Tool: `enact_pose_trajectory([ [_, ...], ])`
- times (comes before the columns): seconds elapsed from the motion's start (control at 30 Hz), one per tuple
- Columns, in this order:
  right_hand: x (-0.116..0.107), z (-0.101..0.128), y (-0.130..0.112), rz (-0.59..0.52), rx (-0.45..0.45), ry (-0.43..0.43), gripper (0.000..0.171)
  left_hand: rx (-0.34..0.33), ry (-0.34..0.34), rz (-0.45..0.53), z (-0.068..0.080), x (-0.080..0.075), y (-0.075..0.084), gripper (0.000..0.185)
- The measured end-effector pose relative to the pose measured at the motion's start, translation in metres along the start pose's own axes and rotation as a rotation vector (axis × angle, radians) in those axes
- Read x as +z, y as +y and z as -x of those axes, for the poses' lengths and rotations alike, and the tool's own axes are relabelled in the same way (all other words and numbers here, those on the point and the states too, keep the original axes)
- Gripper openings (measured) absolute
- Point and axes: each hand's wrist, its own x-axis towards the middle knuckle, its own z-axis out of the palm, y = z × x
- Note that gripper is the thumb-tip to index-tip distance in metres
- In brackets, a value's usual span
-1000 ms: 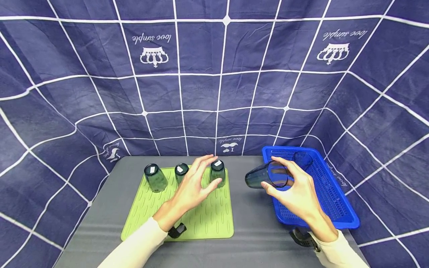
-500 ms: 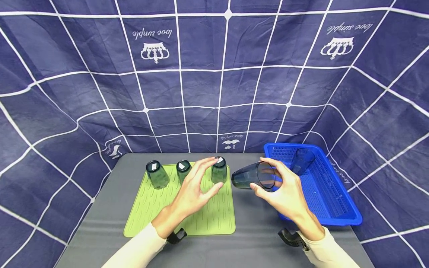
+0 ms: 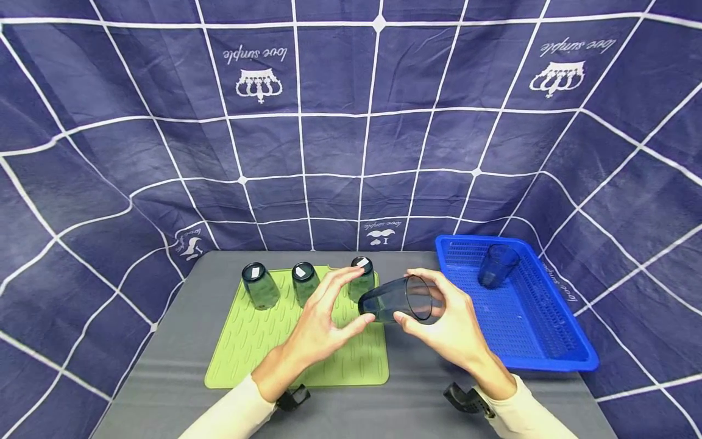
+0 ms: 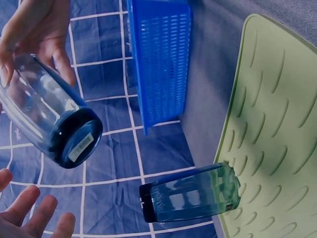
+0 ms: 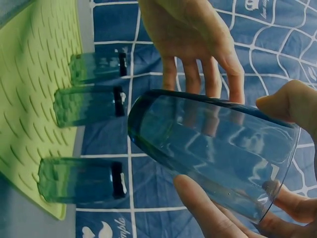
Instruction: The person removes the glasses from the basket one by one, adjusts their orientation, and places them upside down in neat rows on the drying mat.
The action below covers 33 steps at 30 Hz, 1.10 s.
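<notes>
Glass held aslant in right hand; three glasses inverted on mat

A clear blue-grey glass (image 3: pixel 389 300) is gripped near its mouth end by the fingers and thumb of the right hand (image 3: pixel 452 323). It is held in the air, tilted well over, with its base turned toward the left hand (image 3: pixel 323 323). In the left hand nothing is gripped; its fingers and thumb are spread apart near the base of the glass. Whether the base is touched by the left thumb cannot be told from the head view. A white label (image 4: pixel 80 147) is shown on the base in the left wrist view.

Three further glasses, left (image 3: pixel 261 286), middle (image 3: pixel 304 285) and right (image 3: pixel 364 285), are set mouth down in a row along the far side of a green ribbed mat (image 3: pixel 296 366). White labels are borne on their bases. The right one is partly covered by the left fingertips in the head view.

To the right of the mat, a blue perforated basket (image 3: pixel 588 361) is placed on the grey table (image 3: pixel 406 408). One glass (image 3: pixel 498 266) is contained near its far end. The surroundings are hung with navy cloth (image 3: pixel 329 146) printed with white lines.
</notes>
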Motion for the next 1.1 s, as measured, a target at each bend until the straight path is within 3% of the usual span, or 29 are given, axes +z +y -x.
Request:
enact_pose_trajectory([
  [0.37, 0.016, -0.001, -0.001, -0.159, 0.026, -0.044, 0.072, -0.037, -0.027, 0.045, 0.007, 0.001, -0.002, 0.092],
  [0.9, 0.029, -0.005, 0.002, -0.401, 0.012, -0.069, 0.069, 0.029, 0.012, 0.134, 0.009, -0.002, -0.008, 0.091],
  [1.1, 0.037, -0.005, 0.003, -0.473, 0.02, -0.068, 0.069, 0.092, 0.041, 0.147, 0.011, -0.004, -0.009, 0.086],
])
